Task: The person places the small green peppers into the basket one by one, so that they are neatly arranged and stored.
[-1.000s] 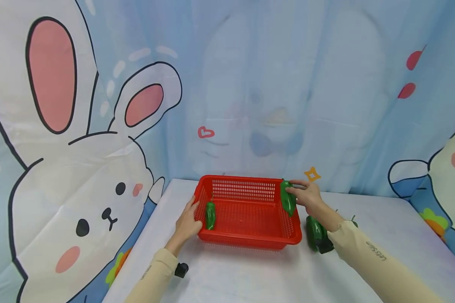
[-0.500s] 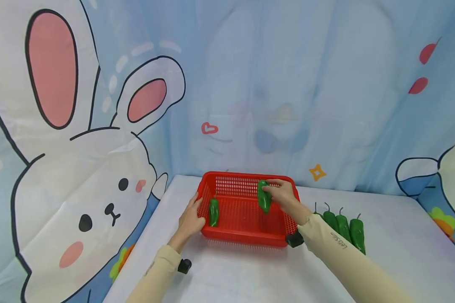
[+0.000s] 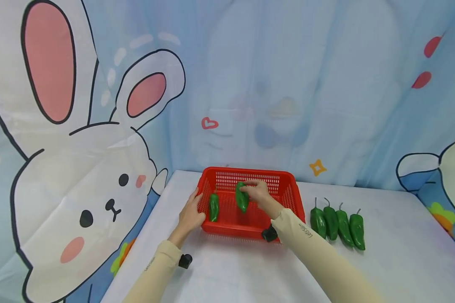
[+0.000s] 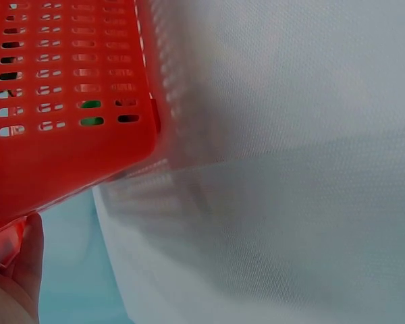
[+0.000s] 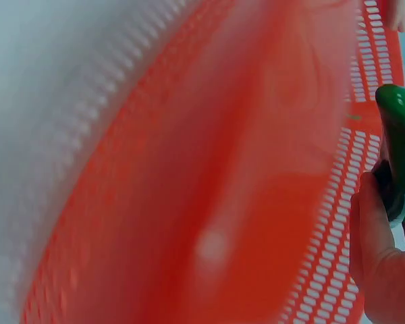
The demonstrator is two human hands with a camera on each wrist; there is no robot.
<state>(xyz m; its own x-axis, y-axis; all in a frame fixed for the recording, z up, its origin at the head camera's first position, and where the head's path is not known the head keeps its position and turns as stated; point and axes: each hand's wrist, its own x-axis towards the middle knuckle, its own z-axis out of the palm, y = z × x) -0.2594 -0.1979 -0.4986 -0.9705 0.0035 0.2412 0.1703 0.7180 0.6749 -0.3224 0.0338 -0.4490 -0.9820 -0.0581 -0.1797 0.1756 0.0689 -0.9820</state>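
In the head view my right hand [image 3: 258, 192] pinches a green chili pepper [image 3: 242, 198] by its upper part and holds it over the inside of the red plastic basket [image 3: 236, 230]. The right wrist view shows that glossy pepper [image 5: 399, 128] between thumb and fingers. My left hand [image 3: 191, 214] grips the basket's left rim; in the left wrist view part of that hand [image 4: 17, 283] curls at the red rim. Another green pepper [image 3: 214, 207] lies inside the basket along its left side, stem pointing away.
Several green peppers [image 3: 343, 227] lie in a row on the white table [image 3: 394, 244], right of the basket. A blue cartoon curtain [image 3: 227, 84] hangs behind the table's back edge. A small black wrist camera [image 3: 269, 233] overlaps the basket's front rim.
My right hand has carried the pepper leftward from the basket's right rim to over its middle. The pepper row at right has come into full view. My left hand stays at the left rim.
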